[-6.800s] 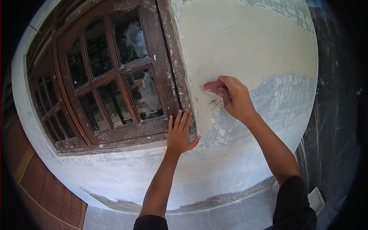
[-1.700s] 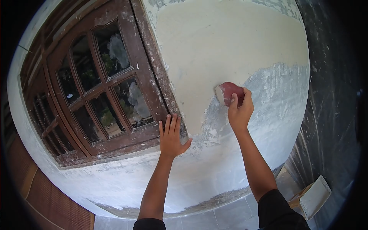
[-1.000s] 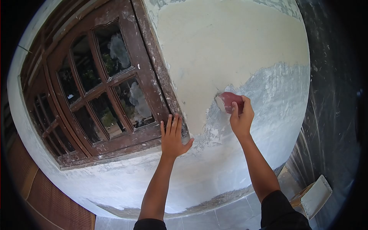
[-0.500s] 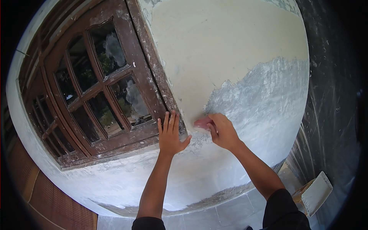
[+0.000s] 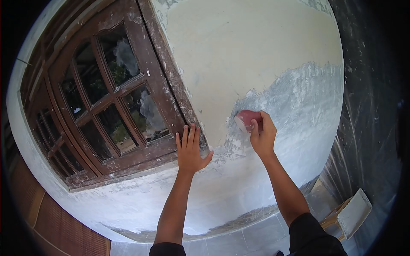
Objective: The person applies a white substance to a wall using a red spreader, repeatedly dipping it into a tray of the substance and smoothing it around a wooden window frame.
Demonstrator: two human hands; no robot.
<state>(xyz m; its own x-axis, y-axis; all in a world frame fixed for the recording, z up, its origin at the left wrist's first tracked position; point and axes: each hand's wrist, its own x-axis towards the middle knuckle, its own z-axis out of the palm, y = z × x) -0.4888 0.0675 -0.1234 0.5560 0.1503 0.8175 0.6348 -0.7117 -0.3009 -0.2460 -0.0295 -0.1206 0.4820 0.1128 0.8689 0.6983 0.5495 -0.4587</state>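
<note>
1. Gripping a flat, dark-red scraper [image 5: 250, 119] with a pale, smeared edge, the person's right hand [image 5: 263, 134] is up near the middle of the head view, thumb on the near face and the other fingers bent around the far side, so it's basically a pinch on the end away from that edge.
2. The scraper sits at the curved-looking, pale plaster wall [image 5: 213, 192], right by where a smooth cream-coloured patch [image 5: 239, 47] meets a rough grey-white patch [image 5: 303, 98]. Pale edge points toward the window side. Can't really tell how hard it's pressing, if at all.
3. Left hand [image 5: 191, 153] holds nothing. It's laid flat, fingers open and pointing up, thumb out to the side, on the lower corner of a dark-brown wooden window frame [image 5: 171, 81] that's spattered with white marks. Thumb reaches over onto the wall beside it.
4. Glass panes [image 5: 147, 113] in the frame show reflections and some cloudy white smears.
5. Off to the right, down low, there's a white rectangular tray [image 5: 354, 213] tilted in view, with a light-brown stand [image 5: 333, 219] beside it, plus a dark, streaky sheet-like surface [image 5: 367, 106] above. Grey tiled floor [image 5: 222, 245] runs along the bottom, and a reddish-brown woven panel [image 5: 64, 217] fills the lower left.
</note>
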